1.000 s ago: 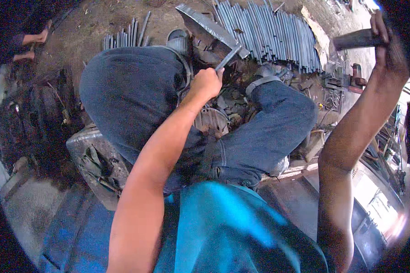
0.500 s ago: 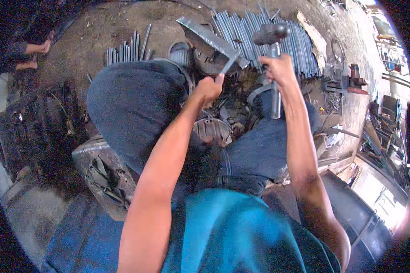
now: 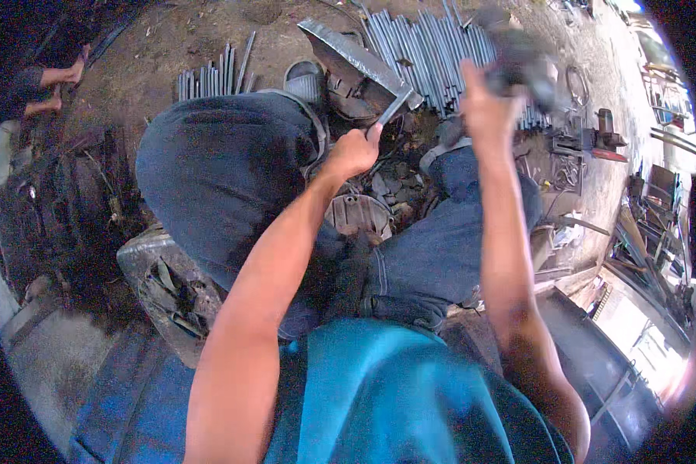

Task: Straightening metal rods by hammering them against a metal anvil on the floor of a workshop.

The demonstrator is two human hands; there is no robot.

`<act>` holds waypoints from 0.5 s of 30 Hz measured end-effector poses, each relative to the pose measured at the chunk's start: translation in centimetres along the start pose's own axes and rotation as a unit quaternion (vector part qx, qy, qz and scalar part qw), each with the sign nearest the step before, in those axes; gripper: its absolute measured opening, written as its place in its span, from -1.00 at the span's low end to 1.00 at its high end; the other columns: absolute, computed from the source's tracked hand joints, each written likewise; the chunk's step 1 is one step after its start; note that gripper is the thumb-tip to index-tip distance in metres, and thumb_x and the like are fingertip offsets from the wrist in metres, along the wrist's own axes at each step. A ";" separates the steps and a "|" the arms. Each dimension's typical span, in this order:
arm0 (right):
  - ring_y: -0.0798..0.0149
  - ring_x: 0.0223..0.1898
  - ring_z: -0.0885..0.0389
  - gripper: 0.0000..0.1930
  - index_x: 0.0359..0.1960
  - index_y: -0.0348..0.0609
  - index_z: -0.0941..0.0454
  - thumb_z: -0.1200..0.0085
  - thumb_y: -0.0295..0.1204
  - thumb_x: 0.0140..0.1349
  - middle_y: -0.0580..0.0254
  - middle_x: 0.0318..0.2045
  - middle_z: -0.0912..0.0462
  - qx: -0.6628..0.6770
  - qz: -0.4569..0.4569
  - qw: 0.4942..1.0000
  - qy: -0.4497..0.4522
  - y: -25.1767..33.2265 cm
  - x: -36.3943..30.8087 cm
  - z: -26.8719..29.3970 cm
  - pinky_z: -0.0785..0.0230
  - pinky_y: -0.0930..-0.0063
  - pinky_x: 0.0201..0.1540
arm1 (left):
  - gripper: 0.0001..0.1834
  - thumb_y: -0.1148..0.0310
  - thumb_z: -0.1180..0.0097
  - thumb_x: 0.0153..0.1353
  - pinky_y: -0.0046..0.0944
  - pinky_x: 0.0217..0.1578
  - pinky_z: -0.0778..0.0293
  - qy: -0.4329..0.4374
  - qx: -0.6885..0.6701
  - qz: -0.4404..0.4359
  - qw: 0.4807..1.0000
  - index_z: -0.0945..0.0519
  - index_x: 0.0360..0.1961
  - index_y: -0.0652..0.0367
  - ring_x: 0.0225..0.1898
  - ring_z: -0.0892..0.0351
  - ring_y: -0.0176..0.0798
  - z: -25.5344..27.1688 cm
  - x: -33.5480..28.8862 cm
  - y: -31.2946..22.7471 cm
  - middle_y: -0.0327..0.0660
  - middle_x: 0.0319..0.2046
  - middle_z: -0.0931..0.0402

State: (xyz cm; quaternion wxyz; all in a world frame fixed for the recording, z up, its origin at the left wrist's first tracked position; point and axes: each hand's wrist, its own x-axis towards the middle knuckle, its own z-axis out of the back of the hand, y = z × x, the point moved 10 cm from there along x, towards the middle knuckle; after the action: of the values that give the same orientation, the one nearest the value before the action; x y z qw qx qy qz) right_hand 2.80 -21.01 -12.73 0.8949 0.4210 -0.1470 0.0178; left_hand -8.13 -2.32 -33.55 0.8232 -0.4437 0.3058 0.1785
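My left hand [image 3: 354, 153] is closed around a short grey metal bar [image 3: 395, 106]. The bar's far end lies at the near right end of a long steel block [image 3: 352, 52] with a bright, battered top. To the right, my right hand [image 3: 489, 116] grips a hammer [image 3: 524, 71], raised and apart from the bar. Motion smears the hammer's dark head, and its handle is hard to make out. Beyond the block lies a dense row of grey metal rods [image 3: 417, 58].
A smaller bunch of rods [image 3: 223, 76] lies ahead of my left knee. Scrap pieces [image 3: 394, 185] litter the ground between my legs. A vise-like tool [image 3: 599, 139] stands at right. A rusty metal box [image 3: 162, 286] sits at left. Another person's feet [image 3: 69, 77] show far left.
The hammer has swung to the right and tilted from upright, now blurred. My right hand moved slightly right with it. My left hand still holds the bar at the block, almost in place.
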 end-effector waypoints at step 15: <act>0.59 -0.78 -0.13 -0.78 -0.62 -0.04 -0.42 -0.13 -0.32 0.11 0.51 -0.78 -0.24 0.162 -0.038 0.983 0.078 11.9 10.1 11.6 0.04 0.66 -0.68 | -0.37 -0.29 0.27 0.20 -0.29 -0.75 -0.06 0.154 -0.244 0.128 0.949 -0.34 -0.60 0.11 -0.70 -0.11 -0.38 -2.6 -0.5 2.4 -0.34 -0.69 -0.17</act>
State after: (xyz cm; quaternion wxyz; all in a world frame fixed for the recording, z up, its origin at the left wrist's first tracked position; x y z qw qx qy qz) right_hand 7.76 -23.07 6.02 0.8234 0.5632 -0.0557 0.0402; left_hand -10.75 -3.19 -35.78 0.6032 -0.6104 0.4298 0.2808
